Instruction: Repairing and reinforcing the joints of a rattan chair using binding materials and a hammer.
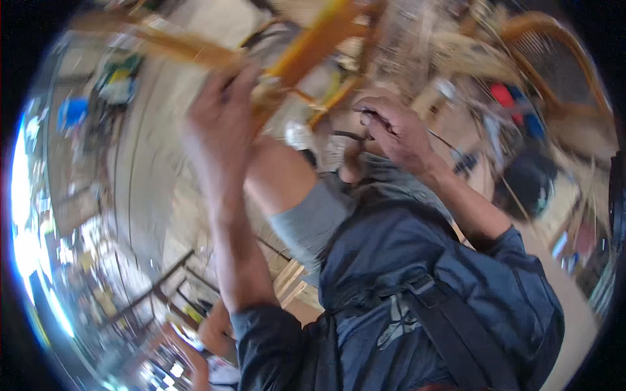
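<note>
My left hand (225, 111) is closed at a joint of an orange-brown varnished wooden frame (316, 42), whose bars run up and to both sides. Motion blur hides the exact grip of its fingers. Right of the frame, over my lap, my right hand (398, 133) has its fingers curled in. A thin dark rod-like piece (349, 135) juts out of it toward the left; its kind cannot be made out. Below the frame shows my bare knee (280, 173) in grey shorts.
A wooden chair with a mesh-like panel (554, 58) stands at upper right. Near it lie red and blue items (505, 98) and a black object (531, 182). A blue container (72, 113) is at far left. Another person's arm (189, 355) shows at lower left, below a dark frame (160, 287).
</note>
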Tool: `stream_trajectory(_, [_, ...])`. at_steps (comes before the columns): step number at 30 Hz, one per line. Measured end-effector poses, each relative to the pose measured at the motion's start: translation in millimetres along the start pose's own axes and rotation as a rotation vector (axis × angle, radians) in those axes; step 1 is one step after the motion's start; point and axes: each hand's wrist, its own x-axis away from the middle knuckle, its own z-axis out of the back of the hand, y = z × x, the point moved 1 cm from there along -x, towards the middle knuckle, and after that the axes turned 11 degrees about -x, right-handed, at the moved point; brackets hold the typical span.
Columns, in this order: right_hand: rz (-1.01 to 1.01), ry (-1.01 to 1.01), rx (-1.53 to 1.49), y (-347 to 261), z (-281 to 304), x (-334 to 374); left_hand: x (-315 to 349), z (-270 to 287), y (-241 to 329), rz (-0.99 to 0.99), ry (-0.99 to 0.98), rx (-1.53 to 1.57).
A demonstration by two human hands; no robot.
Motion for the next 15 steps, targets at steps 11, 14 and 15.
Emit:
stream_trajectory(11, [-0.807, 0.725, 0.473, 105.4, 192.6, 217.2, 47.0, -38.7, 24.4, -0.416, -0.518, -0.591])
stream_trajectory(14, [-0.712, 0.688, 0.621, 122.5, 176.6, 247.5, 38.4, -31.6, 26.1, -0.461, -0.547, -0.682])
stream_trajectory(15, [-0.553, 0.577, 0.737, 132.9, 163.5, 248.6, 35.2, -18.7, 31.8, -0.407, -0.563, -0.739])
